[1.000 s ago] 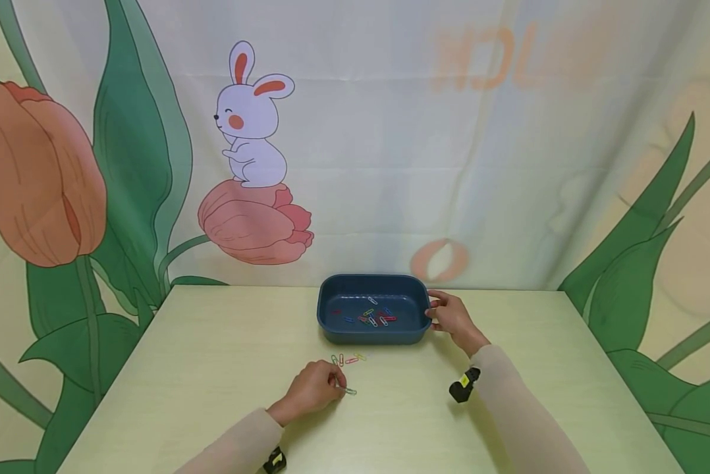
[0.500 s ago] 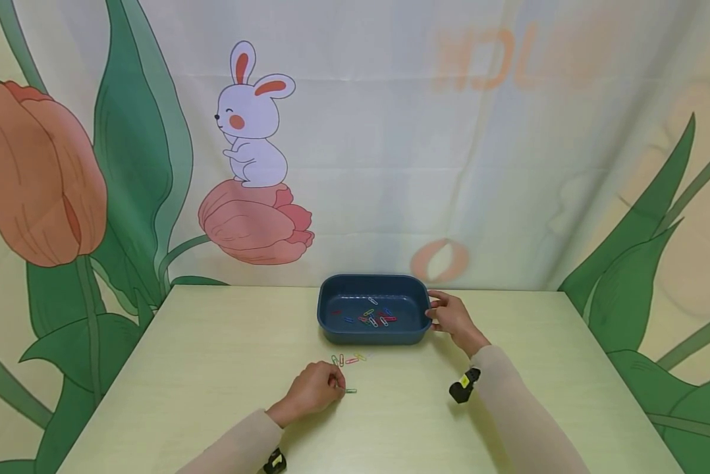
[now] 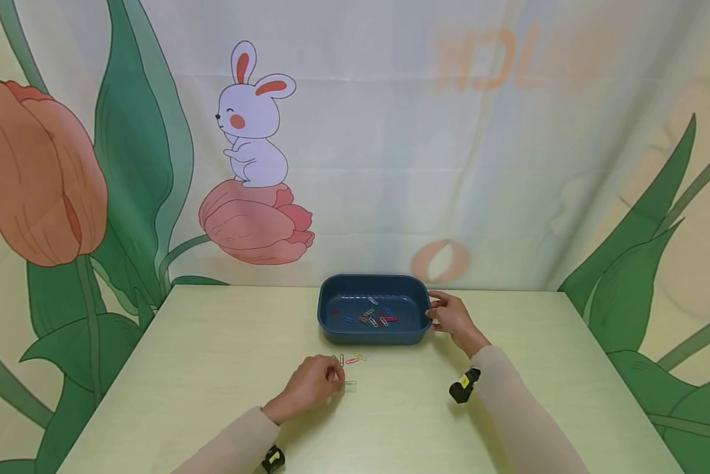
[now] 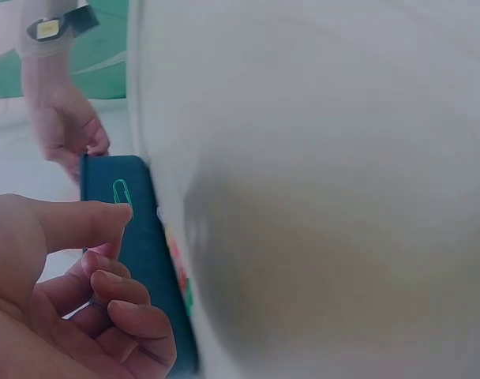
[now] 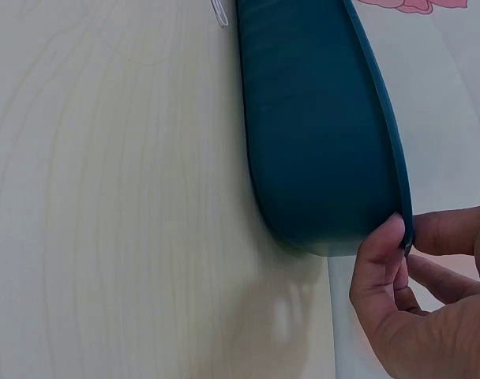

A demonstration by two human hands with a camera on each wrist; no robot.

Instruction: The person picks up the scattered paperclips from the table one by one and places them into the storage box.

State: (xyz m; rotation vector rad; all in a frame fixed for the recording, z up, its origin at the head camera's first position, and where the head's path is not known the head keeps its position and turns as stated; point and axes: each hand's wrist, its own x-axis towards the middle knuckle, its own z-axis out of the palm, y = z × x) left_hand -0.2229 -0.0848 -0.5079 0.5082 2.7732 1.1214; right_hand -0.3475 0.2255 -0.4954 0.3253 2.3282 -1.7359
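A green paper clip (image 3: 351, 382) is pinched between the thumb and index finger of my left hand (image 3: 307, 385), above the table in front of the tray. The left wrist view shows the paper clip (image 4: 122, 192) jutting out past the fingertips, the other fingers curled below. My right hand (image 3: 454, 322) grips the right end of a dark blue rectangular tray (image 3: 374, 338). In the right wrist view its fingers pinch the tray's rim (image 5: 394, 150) from both sides. Several coloured paper clips (image 3: 384, 322) lie inside the tray.
Just in front of the tray, several loose paper clips lie on the pale wooden table (image 3: 224, 349), among them a pink paper clip (image 3: 352, 361) and a yellow paper clip (image 3: 361, 357). A printed curtain (image 3: 355, 164) hangs behind the table's back edge.
My left hand has risen slightly away from the table's front, carrying the green paper clip, and now covers more of the loose paper clips' left end. The right hand and tray stay put.
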